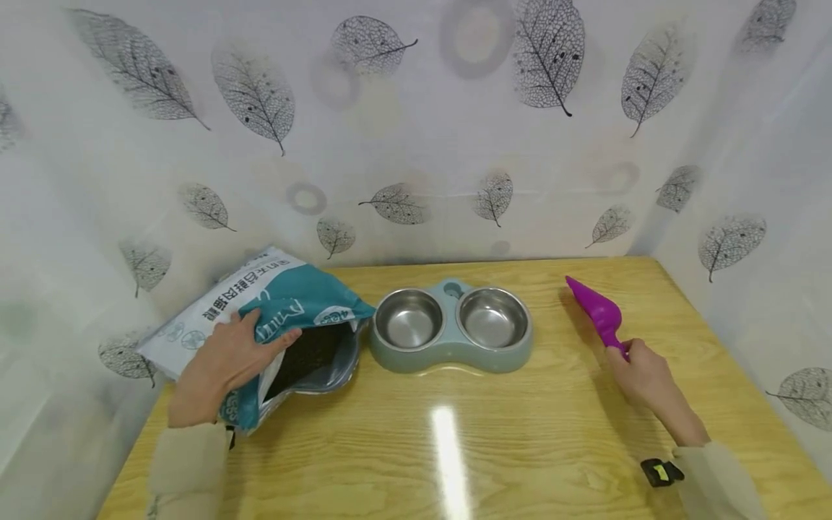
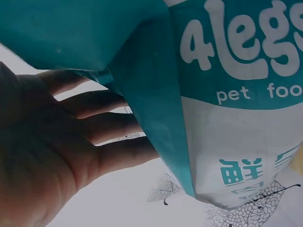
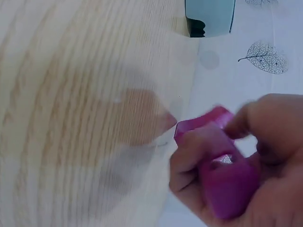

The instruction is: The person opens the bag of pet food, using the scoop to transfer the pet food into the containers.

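Observation:
A white and teal pet food bag (image 1: 315, 289) lies tilted at the table's left, its mouth agape over dark contents. My left hand (image 1: 230, 350) rests on the bag near its mouth. Straight fingers touch the bag's teal side (image 2: 151, 113) in the left wrist view. On the right, my right hand (image 1: 643, 372) grips the handle of a purple scoop (image 1: 599, 314), whose tip points away above the table. The right wrist view shows fingers curled round the scoop handle (image 3: 232, 189). Between the hands stands a grey-green double pet bowl (image 1: 448, 354) with two steel bowls.
The wooden table (image 1: 364, 462) meets a leaf-printed curtain (image 1: 429, 144) along its back. Similar white cloth flanks both sides. The steel bowls' insides (image 1: 409, 321) look bare. A glare streak crosses the table's front.

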The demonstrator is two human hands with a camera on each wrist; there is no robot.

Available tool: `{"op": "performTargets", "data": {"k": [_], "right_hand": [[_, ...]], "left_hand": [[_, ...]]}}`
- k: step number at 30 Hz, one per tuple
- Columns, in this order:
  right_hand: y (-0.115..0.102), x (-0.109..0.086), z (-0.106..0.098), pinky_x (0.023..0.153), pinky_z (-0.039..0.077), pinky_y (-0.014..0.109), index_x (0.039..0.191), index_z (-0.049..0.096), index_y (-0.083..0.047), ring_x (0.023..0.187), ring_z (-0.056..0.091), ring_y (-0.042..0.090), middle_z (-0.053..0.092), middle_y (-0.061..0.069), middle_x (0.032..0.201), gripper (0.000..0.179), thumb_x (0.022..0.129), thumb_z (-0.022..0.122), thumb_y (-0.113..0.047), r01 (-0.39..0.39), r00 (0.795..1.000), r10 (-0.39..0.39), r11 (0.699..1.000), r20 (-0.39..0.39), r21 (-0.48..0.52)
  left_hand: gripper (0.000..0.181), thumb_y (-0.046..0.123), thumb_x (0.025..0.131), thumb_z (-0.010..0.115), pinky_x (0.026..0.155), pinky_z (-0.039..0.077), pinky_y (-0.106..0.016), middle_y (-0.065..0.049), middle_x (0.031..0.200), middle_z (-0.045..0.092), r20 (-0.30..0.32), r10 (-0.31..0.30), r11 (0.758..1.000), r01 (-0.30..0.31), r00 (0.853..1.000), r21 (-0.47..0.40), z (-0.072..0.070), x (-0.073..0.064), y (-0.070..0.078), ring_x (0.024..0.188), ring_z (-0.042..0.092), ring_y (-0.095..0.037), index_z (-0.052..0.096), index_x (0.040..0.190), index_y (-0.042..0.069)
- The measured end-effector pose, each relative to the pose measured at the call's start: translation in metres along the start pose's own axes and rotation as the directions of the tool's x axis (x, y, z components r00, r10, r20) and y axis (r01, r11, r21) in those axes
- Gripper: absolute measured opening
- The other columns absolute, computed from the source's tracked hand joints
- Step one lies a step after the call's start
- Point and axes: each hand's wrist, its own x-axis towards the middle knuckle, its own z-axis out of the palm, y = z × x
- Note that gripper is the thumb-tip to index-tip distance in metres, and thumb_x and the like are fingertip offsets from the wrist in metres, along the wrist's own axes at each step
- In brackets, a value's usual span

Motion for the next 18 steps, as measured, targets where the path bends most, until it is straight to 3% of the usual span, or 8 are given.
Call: {"op": "performTargets", "data": {"k": [3,6,9,12,18], "right_hand": [[-0.006,-0.002,-0.001,0.052,0.045,0.033,0.122,0.05,0.017,0.061,0.056,0.021,0.058,0.01,0.076,0.057,0.107,0.027,-0.033,-0.034,0.999,0.035,0.996,-0.014,0.077],[-0.016,-0.009,-0.002,0.044,0.046,0.032,0.125,0.052,0.012,0.05,0.054,0.016,0.057,0.005,0.067,0.064,0.109,0.032,-0.047,-0.027,0.998,0.035,0.99,-0.051,0.139],[-0.033,-0.018,-0.004,0.04,0.044,0.032,0.129,0.054,0.008,0.044,0.051,0.015,0.058,0.007,0.067,0.066,0.107,0.042,-0.052,0.051,0.997,-0.042,0.984,-0.06,0.168],[-0.056,-0.028,-0.004,0.039,0.043,0.03,0.132,0.058,0.003,0.043,0.05,0.013,0.06,0.007,0.07,0.058,0.107,0.047,-0.048,0.146,0.989,-0.145,0.966,-0.021,0.214],[-0.102,-0.049,0.007,0.038,0.038,0.022,0.127,0.066,-0.005,0.045,0.044,0.005,0.06,0.001,0.067,0.041,0.106,0.057,-0.039,0.275,0.938,-0.323,0.914,0.125,0.299]], "left_hand": [[0.106,0.075,0.1,0.028,0.096,0.042,-0.074,-0.055,0.148,0.025,0.001,0.007,1.0,-0.007,1.0,-0.008,-0.002,0.002,-0.002,0.127,0.036,-0.073,0.026,0.154,-0.017],[0.102,0.072,0.103,0.023,0.1,0.04,-0.074,-0.051,0.147,0.032,-0.003,0.014,1.0,-0.014,1.0,-0.016,-0.005,0.007,-0.004,0.128,0.039,-0.07,0.029,0.152,-0.018],[0.101,0.07,0.104,0.021,0.102,0.04,-0.072,-0.047,0.146,0.039,-0.002,0.022,1.0,-0.022,1.0,-0.014,-0.008,0.012,-0.004,0.127,0.044,-0.066,0.033,0.15,-0.018],[0.099,0.069,0.104,0.024,0.102,0.042,-0.07,-0.045,0.146,0.042,0.022,0.026,1.0,-0.026,0.999,-0.005,-0.011,0.016,-0.004,0.126,0.048,-0.063,0.036,0.149,-0.018],[0.088,0.059,0.106,0.04,0.094,0.049,-0.065,-0.044,0.144,0.045,0.107,0.016,1.0,-0.019,0.994,0.021,-0.013,0.018,0.0,0.119,0.056,-0.059,0.036,0.149,-0.018]]}}
